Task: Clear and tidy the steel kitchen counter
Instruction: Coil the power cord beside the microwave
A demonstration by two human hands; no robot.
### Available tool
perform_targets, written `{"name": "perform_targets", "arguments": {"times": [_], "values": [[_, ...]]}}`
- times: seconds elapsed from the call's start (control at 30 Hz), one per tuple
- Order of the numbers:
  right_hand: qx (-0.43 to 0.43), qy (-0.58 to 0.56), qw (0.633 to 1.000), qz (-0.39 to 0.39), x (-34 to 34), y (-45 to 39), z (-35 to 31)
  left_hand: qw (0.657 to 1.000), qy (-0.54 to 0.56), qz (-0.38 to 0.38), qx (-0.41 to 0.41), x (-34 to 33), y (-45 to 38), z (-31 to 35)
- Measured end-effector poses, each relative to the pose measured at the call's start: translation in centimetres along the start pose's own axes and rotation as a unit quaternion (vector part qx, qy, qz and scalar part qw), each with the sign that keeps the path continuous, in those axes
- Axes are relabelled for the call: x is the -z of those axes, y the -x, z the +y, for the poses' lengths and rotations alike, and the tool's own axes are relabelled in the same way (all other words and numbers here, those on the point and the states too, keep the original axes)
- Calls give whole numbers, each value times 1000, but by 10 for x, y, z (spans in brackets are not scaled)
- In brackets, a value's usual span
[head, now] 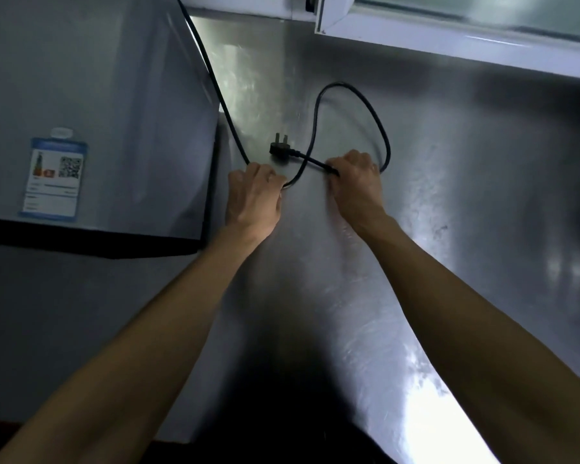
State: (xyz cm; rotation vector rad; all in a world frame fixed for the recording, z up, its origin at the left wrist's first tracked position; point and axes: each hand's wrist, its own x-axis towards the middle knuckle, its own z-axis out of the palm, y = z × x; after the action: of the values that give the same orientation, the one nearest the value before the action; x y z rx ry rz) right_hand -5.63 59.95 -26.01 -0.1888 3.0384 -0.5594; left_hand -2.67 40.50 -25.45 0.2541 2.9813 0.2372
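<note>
At centre frame: one black power cord lies on the steel counter, held at two points by two bare hands.
Hands, count: two, both entering from the bottom of the frame on bare forearms.
Left hand: centre frame, left of the plug; fingers curled around the cord, gripping it where the run from the upper left arrives.
Right hand: centre frame, right of the plug; fingers curled around the cord, gripping the short stretch just behind the plug.
Cord, count: one. It descends from the top of the frame along the right edge of the appliance, passes through the left hand, rises into one large loop toward upper centre, curves down the right side and disappears behind the right hand.
Cord crossing: one, between the two hands, where the loop passes the stretch leading to the plug.
Plug: one, black, with metal pins pointing toward the top of the frame; located between the hands, slightly above them; whether it rests on the counter or is lifted cannot be told.
Appliance: one grey box at upper left, standing beside the cord.
Label: one blue-bordered sticker with a QR code on the appliance face.
Window frame: one, white, at upper right, above the counter.
</note>
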Motion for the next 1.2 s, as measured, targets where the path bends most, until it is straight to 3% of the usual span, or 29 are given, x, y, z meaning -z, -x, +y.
{"name": "perform_targets", "arguments": {"times": [0.47, 0.73, 0.83, 1.07, 1.2], "values": [[4, -163, 983, 85, 59, 56, 21, 999, -25, 22, -42, 14, 15, 9], [-25, -198, 966, 162, 123, 120, 43, 982, 103, 107, -117, 59, 21, 26], [-22, -192, 964, 181, 144, 135, 48, 978, 151, 71, -123, 86, 20, 38], [88, -99, 974, 183, 176, 150, 49, 954, 274, -62, -106, 148, 20, 72], [152, -55, 970, 180, 184, 145, 40, 941, 311, -96, -92, 173, 21, 86]]}}
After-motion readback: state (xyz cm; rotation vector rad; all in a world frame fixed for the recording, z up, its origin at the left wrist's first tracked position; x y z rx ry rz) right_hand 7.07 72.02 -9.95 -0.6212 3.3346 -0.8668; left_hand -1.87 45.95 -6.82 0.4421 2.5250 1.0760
